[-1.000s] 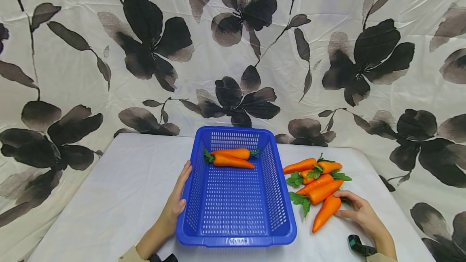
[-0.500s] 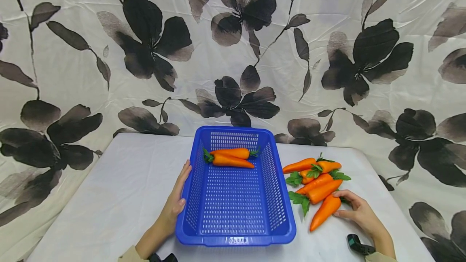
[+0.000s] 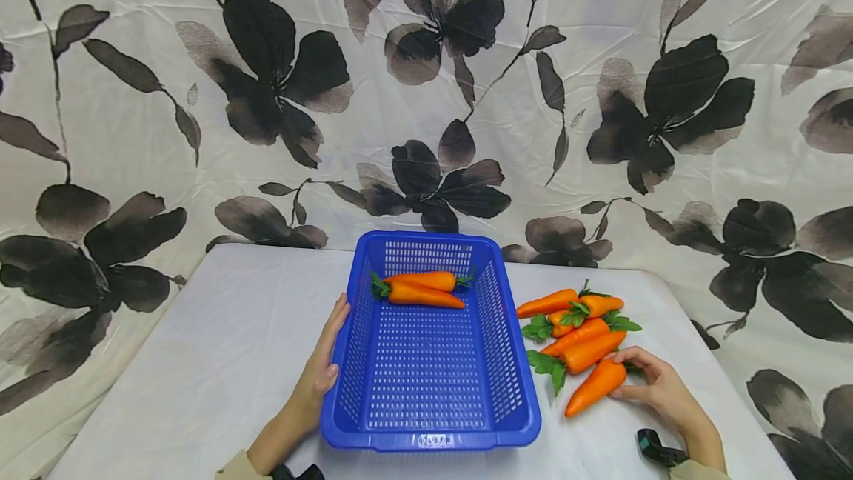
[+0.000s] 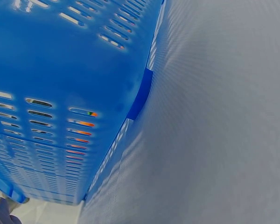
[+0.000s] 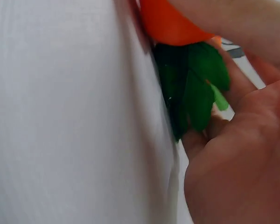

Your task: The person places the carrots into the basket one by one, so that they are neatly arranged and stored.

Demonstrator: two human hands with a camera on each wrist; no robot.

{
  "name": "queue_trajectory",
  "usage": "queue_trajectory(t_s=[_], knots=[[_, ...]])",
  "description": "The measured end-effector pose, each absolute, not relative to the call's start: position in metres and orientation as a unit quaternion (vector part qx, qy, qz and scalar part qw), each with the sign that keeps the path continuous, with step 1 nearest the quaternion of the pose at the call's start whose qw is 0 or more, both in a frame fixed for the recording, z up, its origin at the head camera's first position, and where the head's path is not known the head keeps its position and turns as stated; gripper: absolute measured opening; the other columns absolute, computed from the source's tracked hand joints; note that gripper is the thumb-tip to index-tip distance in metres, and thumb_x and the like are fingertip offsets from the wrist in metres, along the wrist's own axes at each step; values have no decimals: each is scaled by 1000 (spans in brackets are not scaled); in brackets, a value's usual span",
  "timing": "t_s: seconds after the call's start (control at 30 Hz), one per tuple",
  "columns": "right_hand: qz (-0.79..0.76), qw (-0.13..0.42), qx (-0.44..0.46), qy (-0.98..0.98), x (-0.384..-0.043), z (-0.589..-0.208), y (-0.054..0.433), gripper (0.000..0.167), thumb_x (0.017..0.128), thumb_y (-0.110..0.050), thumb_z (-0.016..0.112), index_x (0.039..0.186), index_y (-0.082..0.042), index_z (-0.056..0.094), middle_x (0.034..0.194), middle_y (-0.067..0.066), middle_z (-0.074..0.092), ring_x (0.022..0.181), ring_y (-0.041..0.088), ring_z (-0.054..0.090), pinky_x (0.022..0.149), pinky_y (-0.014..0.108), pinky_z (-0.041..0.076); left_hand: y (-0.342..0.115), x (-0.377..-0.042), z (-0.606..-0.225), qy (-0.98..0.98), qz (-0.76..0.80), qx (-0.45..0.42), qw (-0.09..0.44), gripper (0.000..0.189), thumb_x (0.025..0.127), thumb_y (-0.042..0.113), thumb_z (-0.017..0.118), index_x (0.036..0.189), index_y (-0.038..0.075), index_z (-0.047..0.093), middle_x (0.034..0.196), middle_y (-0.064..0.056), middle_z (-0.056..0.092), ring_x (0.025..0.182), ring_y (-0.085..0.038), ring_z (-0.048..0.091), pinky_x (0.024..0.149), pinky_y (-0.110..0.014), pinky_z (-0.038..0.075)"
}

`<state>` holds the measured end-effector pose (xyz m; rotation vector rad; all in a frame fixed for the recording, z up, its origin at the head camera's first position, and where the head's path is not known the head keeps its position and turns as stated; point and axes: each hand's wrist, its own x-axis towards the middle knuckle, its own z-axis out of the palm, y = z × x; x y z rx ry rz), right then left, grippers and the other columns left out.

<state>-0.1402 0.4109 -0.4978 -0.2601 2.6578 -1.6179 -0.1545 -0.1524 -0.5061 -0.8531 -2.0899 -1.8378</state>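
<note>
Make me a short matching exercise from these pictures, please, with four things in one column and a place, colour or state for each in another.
Column one
1. left hand
2. basket
3. right hand
4. backdrop

Column two
A. pale, patterned with dark flowers
B. holding the leafy end of the nearest carrot
C. blue, with slotted walls
D. resting against an outer side wall, fingers straight

Right pairs: 1-D, 2-C, 3-B, 4-A
</note>
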Motion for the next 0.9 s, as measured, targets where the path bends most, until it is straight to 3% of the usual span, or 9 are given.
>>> queue_trajectory(t_s=[0.6, 0.9], knots=[[-491, -54, -116, 862, -137, -471, 408, 43, 71, 6, 83, 108, 3, 61, 104, -6, 68, 103, -1, 54, 91, 12, 34, -153, -154, -506, -713, -629, -289, 112, 69, 99, 38, 35, 159, 8, 17, 167, -10, 3, 153, -20, 2, 102, -78, -1], [-471, -73, -91, 874, -137, -452, 399, 45, 73, 0, 84, 111, 2, 60, 108, -7, 66, 106, -3, 51, 90, 8, 30, -153, -154, -507, -716, -630, -283, 105, 70, 99, 38, 35, 159, 10, 16, 167, -6, 3, 152, -18, 1, 102, -79, -1]])
